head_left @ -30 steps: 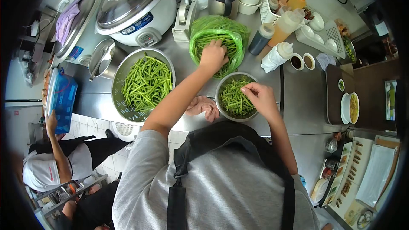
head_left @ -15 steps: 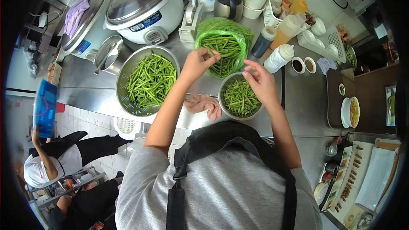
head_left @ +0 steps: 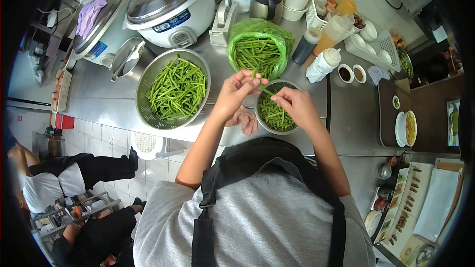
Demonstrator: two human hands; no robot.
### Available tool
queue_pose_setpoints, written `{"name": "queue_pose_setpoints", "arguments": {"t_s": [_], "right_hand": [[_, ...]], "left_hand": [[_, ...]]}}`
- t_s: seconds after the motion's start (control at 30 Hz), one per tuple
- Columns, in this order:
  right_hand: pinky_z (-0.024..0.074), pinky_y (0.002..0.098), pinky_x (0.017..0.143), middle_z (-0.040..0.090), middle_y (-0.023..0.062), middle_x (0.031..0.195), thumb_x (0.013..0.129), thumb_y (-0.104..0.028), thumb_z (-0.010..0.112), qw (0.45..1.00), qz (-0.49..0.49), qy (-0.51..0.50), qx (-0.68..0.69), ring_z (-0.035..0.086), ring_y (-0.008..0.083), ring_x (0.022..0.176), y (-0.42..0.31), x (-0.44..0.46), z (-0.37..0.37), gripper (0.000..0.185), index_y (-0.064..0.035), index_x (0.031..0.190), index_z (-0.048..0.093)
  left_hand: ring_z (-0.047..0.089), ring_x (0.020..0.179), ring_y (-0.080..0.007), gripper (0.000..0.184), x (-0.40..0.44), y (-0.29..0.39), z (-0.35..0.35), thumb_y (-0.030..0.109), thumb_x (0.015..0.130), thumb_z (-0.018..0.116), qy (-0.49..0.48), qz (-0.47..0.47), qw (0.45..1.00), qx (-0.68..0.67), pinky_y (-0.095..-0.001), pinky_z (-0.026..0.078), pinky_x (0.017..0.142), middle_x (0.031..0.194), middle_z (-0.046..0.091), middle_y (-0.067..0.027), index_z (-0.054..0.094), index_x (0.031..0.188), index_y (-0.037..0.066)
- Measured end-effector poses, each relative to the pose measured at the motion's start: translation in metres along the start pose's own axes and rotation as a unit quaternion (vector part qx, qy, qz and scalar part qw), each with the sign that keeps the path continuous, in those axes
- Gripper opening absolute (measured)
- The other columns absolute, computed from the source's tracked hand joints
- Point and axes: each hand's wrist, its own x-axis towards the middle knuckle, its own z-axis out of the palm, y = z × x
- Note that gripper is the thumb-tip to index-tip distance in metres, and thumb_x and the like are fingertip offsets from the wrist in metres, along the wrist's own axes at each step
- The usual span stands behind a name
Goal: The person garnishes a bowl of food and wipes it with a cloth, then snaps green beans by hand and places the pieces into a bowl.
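My left hand (head_left: pixel 242 89) pinches a green bean (head_left: pixel 263 89) above the near rim of a green plastic bag (head_left: pixel 286 57) full of long beans. With thumb and fingertips closed, my right hand (head_left: pixel 292 103) grips the other end of that bean. Both hands hover over a round metal bowl (head_left: pixel 261 118) of short bean pieces, partly hidden by my right hand. Left of my left arm stands a perforated metal colander (head_left: pixel 142 100) heaped with cut beans (head_left: pixel 177 89). A crumpled pinkish cloth (head_left: pixel 243 120) lies between colander and bowl.
Large rice cookers (head_left: pixel 170 7) line the back left beside a metal pot (head_left: pixel 129 59). A thermos jug (head_left: pixel 266 2), sauce bottles (head_left: pixel 307 44) and small sauce cups (head_left: pixel 346 74) stand behind and to the right. Two people, one in a white shirt (head_left: pixel 54 185), are on the floor side at left.
My hands have come together over the bowl, both now on one bean; my right hand was open before. The blue container the person at left held up has gone from view.
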Motion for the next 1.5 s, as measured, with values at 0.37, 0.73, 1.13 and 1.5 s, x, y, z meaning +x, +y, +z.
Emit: {"name": "queue_pose_setpoints", "arguments": {"t_s": [0.37, 0.73, 1.13, 1.5], "right_hand": [[0.0424, 0.0257, 0.067, 0.052, -0.0015, 0.072, 0.094, -0.025, 0.061, 0.656, 0.177, -0.007, 0.733, 0.048, 0.0092, 0.067, 0.029, -0.004, 0.035, 0.020, -0.0050, 0.096, 0.060], [0.0398, 0.0267, 0.059, 0.047, -0.0006, 0.069, 0.093, -0.025, 0.055, 0.801, 0.138, 0.026, 0.582, 0.042, 0.0099, 0.061, 0.013, -0.017, -0.003, 0.024, -0.0022, 0.096, 0.059], [0.0462, 0.0309, 0.060, 0.064, 0.0130, 0.074, 0.090, -0.019, 0.064, 0.994, -0.086, 0.070, -0.004, 0.060, 0.0171, 0.062, -0.013, -0.004, 0.012, 0.021, 0.0017, 0.089, 0.062], [0.0350, 0.0213, 0.055, 0.053, -0.0034, 0.073, 0.097, -0.021, 0.056, 0.887, 0.110, -0.148, 0.423, 0.040, 0.0043, 0.060, 0.030, -0.010, -0.002, 0.021, -0.0017, 0.091, 0.062]], "left_hand": [[0.065, 0.099, -0.0196, 0.014, -0.014, -0.022, 0.022, 0.015, 0.097, 0.054, 0.056, 0.002, 0.984, -0.172, -0.0304, 0.055, 0.088, 0.120, 0.061, -0.0156, 0.055, 0.107, 0.005], [0.062, 0.090, -0.0152, 0.021, -0.009, 0.003, -0.005, 0.008, 0.094, 0.056, 0.125, 0.097, 0.976, 0.152, -0.0294, 0.050, 0.079, 0.095, 0.068, -0.0075, 0.063, 0.114, 0.005], [0.056, 0.082, -0.0279, 0.031, -0.023, 0.015, 0.021, 0.000, 0.080, 0.059, 0.001, 0.202, 0.806, 0.557, -0.0366, 0.047, 0.073, 0.086, 0.061, -0.0081, 0.070, 0.107, 0.012], [0.060, 0.048, -0.0105, 0.028, -0.014, -0.009, 0.006, 0.013, 0.100, 0.045, -0.174, -0.152, 0.969, 0.091, -0.0194, 0.047, 0.042, 0.085, 0.063, -0.0037, 0.059, 0.121, 0.001]]}}
